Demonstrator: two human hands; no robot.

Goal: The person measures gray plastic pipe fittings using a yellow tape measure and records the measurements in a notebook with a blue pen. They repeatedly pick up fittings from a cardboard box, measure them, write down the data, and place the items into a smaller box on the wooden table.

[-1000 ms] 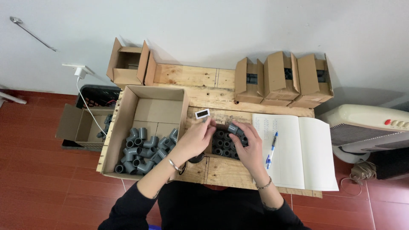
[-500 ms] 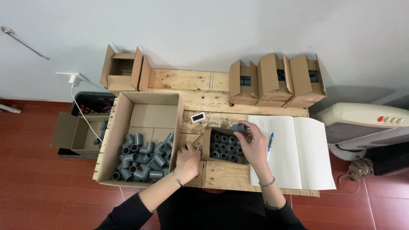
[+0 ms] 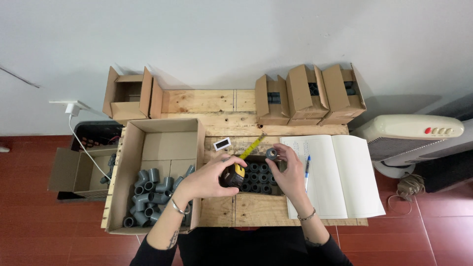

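Note:
My left hand point(image 3: 209, 178) grips a black and yellow tape measure point(image 3: 235, 175). Its yellow blade point(image 3: 252, 146) is pulled out toward the upper right. My right hand point(image 3: 287, 173) holds a grey pipe fitting point(image 3: 271, 153) beside the blade. Both hands hover over a small open cardboard box point(image 3: 256, 176) packed with upright grey fittings on the wooden table point(image 3: 217, 101).
A large open carton point(image 3: 167, 133) of loose grey elbow fittings sits at left. An open notebook point(image 3: 340, 172) with a blue pen point(image 3: 306, 167) lies at right. Small cartons point(image 3: 309, 96) stand at the back, and a small white display point(image 3: 221, 144) lies nearby. A heater point(image 3: 409, 135) stands on the floor at right.
My left hand went down to the table edge, then came up holding the tape measure with its blade extended. My right hand kept the fitting and turned it toward the blade.

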